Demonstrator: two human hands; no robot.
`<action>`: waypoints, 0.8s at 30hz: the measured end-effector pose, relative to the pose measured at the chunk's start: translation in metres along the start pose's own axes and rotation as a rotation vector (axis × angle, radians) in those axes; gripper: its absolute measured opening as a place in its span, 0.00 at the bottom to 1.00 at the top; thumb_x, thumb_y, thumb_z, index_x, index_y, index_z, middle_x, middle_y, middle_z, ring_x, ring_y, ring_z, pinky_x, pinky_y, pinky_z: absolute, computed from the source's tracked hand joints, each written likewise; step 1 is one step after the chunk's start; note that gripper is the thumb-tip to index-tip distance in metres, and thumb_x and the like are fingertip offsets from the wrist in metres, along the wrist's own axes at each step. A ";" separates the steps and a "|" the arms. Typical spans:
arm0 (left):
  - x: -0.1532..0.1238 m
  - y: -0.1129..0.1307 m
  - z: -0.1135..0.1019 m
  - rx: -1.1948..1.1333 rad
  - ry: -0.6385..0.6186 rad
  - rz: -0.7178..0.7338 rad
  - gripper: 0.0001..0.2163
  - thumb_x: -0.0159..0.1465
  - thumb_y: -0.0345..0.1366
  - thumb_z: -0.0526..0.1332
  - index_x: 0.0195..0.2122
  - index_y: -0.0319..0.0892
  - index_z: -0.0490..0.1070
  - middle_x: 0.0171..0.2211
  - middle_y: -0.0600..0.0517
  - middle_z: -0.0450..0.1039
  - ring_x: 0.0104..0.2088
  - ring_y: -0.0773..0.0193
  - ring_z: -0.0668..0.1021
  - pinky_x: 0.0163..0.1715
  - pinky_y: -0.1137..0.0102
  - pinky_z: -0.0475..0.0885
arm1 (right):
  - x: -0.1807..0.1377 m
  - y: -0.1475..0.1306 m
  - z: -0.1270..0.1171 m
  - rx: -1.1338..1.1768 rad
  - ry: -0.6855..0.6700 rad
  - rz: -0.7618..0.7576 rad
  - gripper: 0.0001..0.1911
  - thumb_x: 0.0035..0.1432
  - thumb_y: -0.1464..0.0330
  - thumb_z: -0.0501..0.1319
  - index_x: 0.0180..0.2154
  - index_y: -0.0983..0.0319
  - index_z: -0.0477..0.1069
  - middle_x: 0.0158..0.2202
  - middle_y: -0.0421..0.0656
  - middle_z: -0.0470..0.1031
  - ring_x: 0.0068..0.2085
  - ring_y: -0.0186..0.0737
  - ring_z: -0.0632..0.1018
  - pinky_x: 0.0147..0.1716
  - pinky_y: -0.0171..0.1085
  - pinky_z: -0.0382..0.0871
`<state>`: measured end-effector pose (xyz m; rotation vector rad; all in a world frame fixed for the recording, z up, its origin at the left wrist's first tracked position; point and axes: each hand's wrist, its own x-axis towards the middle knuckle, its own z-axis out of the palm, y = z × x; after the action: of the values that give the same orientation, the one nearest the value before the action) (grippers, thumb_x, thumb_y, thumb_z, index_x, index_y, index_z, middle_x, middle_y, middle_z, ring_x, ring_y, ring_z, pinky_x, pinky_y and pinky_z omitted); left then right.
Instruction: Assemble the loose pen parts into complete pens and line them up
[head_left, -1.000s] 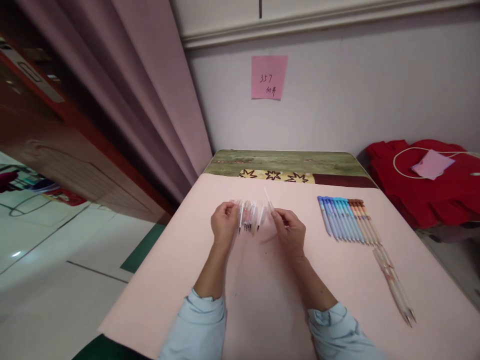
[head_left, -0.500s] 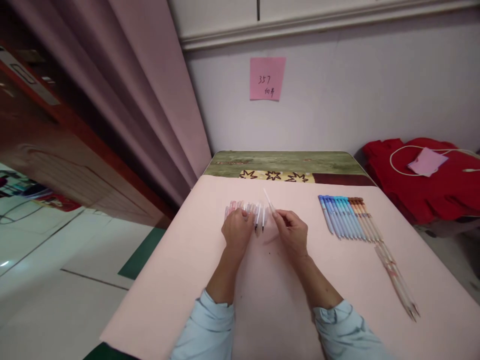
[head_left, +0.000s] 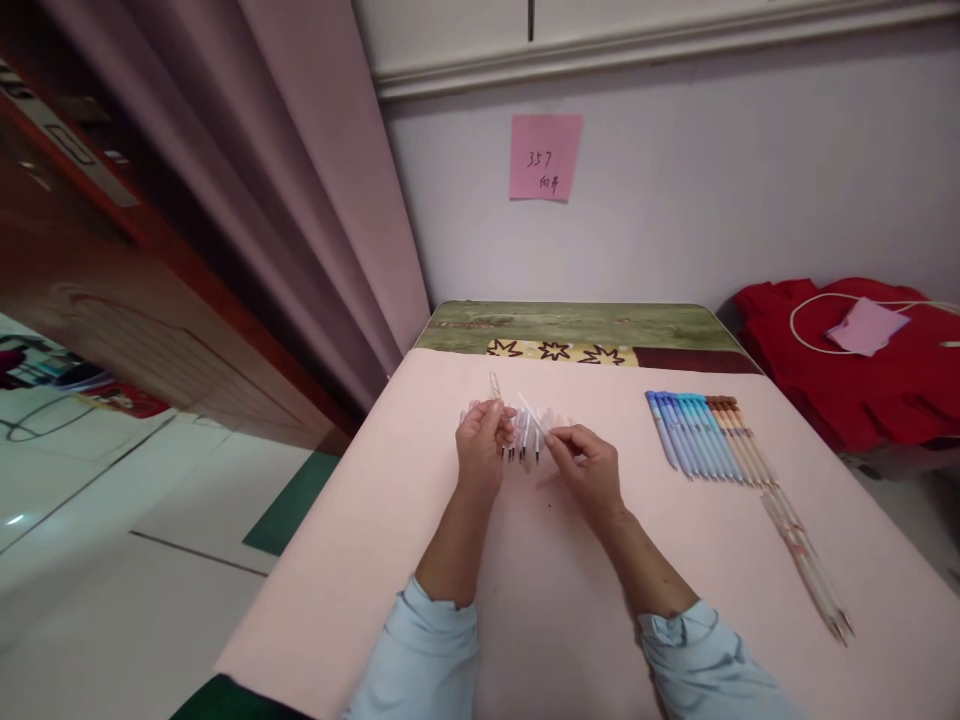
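My left hand (head_left: 481, 440) is closed on a clear pen barrel (head_left: 494, 384), which points up and away from me. Between thumb and fingertips, my right hand (head_left: 589, 462) pinches a slim white pen refill (head_left: 529, 408), its far end tilted to the left. On the table between and beyond the hands lie several white refills (head_left: 537, 446) with dark tips, along with pale translucent pen parts. My left fingers hide some of them. The barrel and the refill are held apart from each other.
To the right, a row of blue and tan pens (head_left: 694, 440) lies side by side. Nearer me are a few clear pens (head_left: 806, 565). All rest on a pink-covered table (head_left: 555, 600). Red cloth (head_left: 802, 390) with a cable is at right; a curtain (head_left: 330, 180) hangs at left.
My left hand has lifted from the pile and now holds up a clear barrel. My right hand keeps the refill, still near the pile. The view has shifted slightly.
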<state>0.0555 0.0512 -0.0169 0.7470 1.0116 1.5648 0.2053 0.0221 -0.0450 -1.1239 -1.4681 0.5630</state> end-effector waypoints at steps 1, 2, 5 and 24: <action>0.000 -0.001 0.000 -0.094 -0.016 -0.032 0.11 0.57 0.41 0.68 0.33 0.38 0.73 0.25 0.54 0.72 0.21 0.73 0.70 0.23 0.76 0.67 | -0.001 -0.001 0.000 0.002 -0.033 -0.008 0.08 0.61 0.63 0.63 0.32 0.60 0.77 0.27 0.40 0.74 0.26 0.34 0.71 0.28 0.34 0.66; 0.001 -0.001 0.000 -0.162 -0.023 -0.053 0.12 0.56 0.40 0.69 0.35 0.38 0.73 0.27 0.53 0.73 0.21 0.74 0.71 0.24 0.76 0.68 | -0.001 -0.002 0.000 0.001 -0.063 -0.016 0.08 0.61 0.64 0.63 0.32 0.60 0.77 0.27 0.40 0.74 0.26 0.34 0.71 0.27 0.34 0.65; 0.002 -0.001 -0.001 -0.253 -0.001 -0.092 0.15 0.55 0.38 0.71 0.41 0.38 0.74 0.31 0.51 0.77 0.25 0.72 0.75 0.28 0.76 0.71 | -0.002 -0.003 0.000 -0.022 -0.125 -0.046 0.07 0.60 0.65 0.63 0.30 0.60 0.76 0.25 0.39 0.72 0.25 0.33 0.69 0.26 0.34 0.63; -0.002 0.004 0.002 -0.253 0.033 -0.080 0.14 0.57 0.39 0.70 0.39 0.39 0.71 0.35 0.48 0.79 0.32 0.66 0.81 0.41 0.67 0.75 | -0.003 -0.001 0.000 -0.086 -0.150 0.000 0.08 0.58 0.64 0.63 0.29 0.60 0.75 0.23 0.38 0.72 0.23 0.32 0.68 0.24 0.32 0.62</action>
<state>0.0557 0.0493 -0.0127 0.5014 0.8371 1.6033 0.2046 0.0190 -0.0453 -1.1688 -1.6342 0.5993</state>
